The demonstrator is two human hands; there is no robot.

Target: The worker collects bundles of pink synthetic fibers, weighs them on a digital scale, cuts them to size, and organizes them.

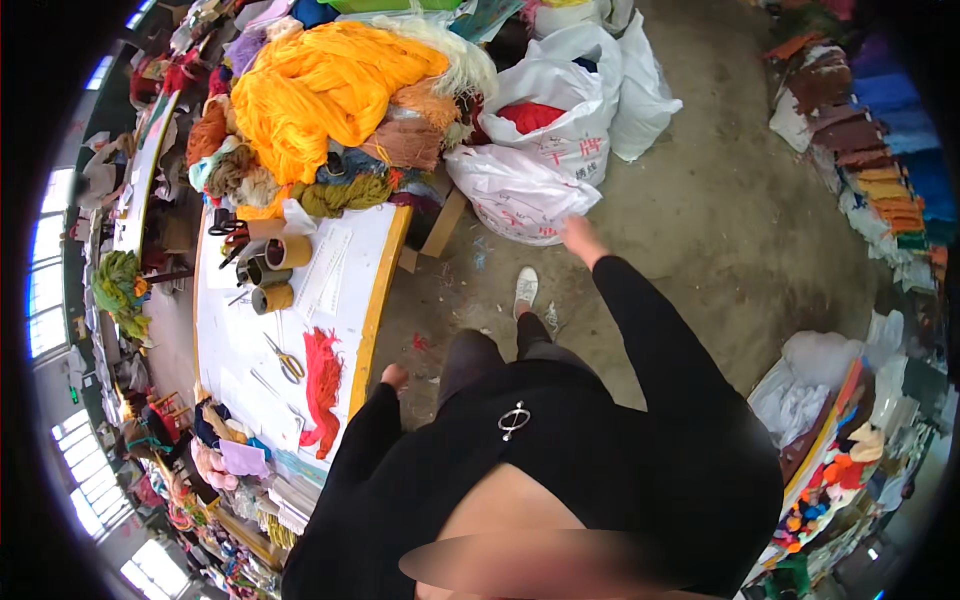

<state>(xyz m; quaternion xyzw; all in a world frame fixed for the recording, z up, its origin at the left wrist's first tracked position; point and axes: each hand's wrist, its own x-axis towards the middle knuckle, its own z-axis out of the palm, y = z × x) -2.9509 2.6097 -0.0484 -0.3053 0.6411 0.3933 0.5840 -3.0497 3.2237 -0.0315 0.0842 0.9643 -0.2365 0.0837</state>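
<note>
Hands empty, right hand (580, 238) open, reaching toward white plastic sack (520, 192) just beyond it, left hand (394, 376) loosely curled beside yellow desk (375, 300) edge, red yarn bundle (322, 385) near it, scissors (286, 362) farther left

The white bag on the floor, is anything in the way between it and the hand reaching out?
No, nothing visible. The right hand is stretched out just beside the white bag, with only bare concrete floor around it. The left hand hangs by the yellow table edge, empty.
</note>
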